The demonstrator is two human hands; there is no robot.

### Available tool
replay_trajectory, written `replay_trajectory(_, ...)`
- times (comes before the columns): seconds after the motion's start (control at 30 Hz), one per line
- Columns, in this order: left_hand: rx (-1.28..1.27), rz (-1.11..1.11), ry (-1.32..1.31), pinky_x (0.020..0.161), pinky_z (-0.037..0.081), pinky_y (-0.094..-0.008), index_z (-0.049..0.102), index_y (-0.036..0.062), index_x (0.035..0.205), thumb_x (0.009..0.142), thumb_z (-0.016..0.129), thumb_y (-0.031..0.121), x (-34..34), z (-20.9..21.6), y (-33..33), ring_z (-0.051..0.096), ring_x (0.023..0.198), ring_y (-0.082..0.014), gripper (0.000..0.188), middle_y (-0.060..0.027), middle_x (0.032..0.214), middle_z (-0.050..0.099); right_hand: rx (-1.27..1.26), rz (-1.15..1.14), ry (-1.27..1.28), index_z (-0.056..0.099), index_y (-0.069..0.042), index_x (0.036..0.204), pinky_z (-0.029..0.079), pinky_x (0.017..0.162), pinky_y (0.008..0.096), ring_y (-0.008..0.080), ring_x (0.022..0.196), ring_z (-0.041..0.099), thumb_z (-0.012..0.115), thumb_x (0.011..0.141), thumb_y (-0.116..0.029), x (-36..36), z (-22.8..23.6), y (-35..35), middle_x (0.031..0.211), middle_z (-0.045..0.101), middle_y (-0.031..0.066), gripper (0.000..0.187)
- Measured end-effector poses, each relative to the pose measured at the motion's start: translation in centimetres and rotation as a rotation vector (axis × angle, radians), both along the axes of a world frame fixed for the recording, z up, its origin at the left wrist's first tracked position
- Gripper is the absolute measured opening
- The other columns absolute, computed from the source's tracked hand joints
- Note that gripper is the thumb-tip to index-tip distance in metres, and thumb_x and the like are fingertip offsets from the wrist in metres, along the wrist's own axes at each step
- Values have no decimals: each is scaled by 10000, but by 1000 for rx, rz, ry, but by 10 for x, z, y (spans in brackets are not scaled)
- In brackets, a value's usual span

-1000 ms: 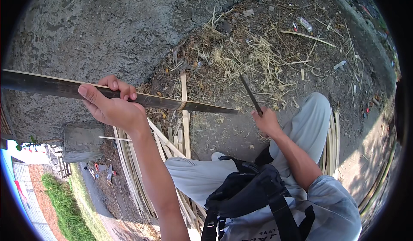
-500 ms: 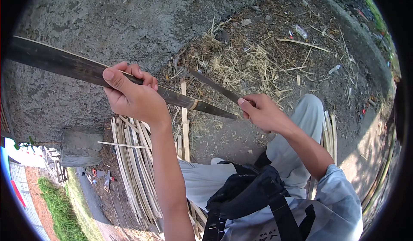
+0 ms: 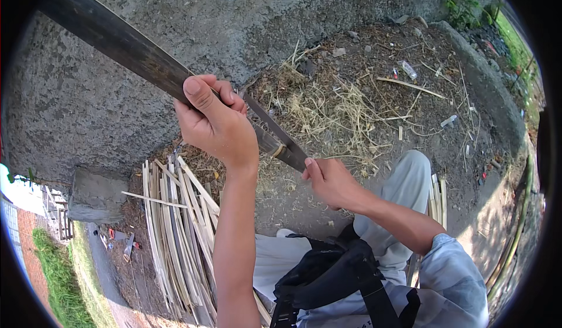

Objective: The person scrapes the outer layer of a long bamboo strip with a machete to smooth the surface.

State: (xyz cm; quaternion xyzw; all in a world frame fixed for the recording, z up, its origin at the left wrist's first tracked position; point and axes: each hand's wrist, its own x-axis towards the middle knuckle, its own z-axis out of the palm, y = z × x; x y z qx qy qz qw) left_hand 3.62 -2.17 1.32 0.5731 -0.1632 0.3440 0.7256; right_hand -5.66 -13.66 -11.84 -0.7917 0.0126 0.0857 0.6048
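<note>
A long, dark split bamboo piece [image 3: 123,44] slants from the upper left toward the middle, with a pale ring at a node near its lower end. My left hand [image 3: 219,123] is wrapped round it, thumb on top. In my right hand [image 3: 332,183] is the handle end of a knife [image 3: 269,122] with a long, narrow, dark blade. The blade lies along the bamboo's lower part, its tip close to my left fingers. Whether its edge bites into the bamboo I cannot tell. The bamboo's far lower end is hidden by the blade and my right hand.
Pale bamboo strips [image 3: 170,228] lie bundled at the left, with more strips [image 3: 436,202] beside my right knee. Curly shavings [image 3: 345,108] cover the ground ahead, below a rough concrete wall [image 3: 175,12]. A concrete block [image 3: 99,193] stands at the left. A black bag [image 3: 328,272] rests at my waist.
The bamboo has tilted more steeply, its upper end rising, and my left hand has shifted right. My right hand and the knife have come down-left, bringing the blade against or over the bamboo.
</note>
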Motion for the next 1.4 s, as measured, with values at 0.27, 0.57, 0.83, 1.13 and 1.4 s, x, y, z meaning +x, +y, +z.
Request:
replay_trajectory(0.27,11,-98,31,400,284,-230,471,24,878,957,476,475,-4,3,9,363,433,-77,459,-45,615,438,275,-18,-42,643,25,865,370,411,295,78,415,433,353,1008,-393,3,56,-4,536,483,16,529)
replay_trajectory(0.57,-36,-253,7,374,275,-208,487,23,846,958,491,455,-20,-8,3,393,410,-72,446,-43,566,473,-118,-42,12,653,53,831,419,538,404,258,471,507,343,998,-350,-9,3,-9,490,482,135,535)
replay_trajectory(0.83,56,-186,39,393,280,-230,471,33,854,932,487,531,-29,-2,-13,361,418,-83,504,-42,572,430,19,-137,-156,644,76,866,423,550,432,322,478,519,345,998,-302,-17,64,7,498,486,174,500)
replay_trajectory(1.13,-3,-112,6,383,271,-211,480,31,845,935,508,495,-20,-4,-1,377,424,-76,474,-41,580,449,-113,-41,81,636,56,894,382,483,321,110,474,443,325,1020,-320,-22,-19,-3,526,462,23,505)
replay_trajectory(1.4,25,-86,55,405,263,-213,460,44,873,948,471,505,-30,-4,-10,339,440,-71,467,-33,607,423,62,-167,-173,648,39,932,379,467,321,130,454,456,341,1016,-315,-26,-2,23,510,477,40,476)
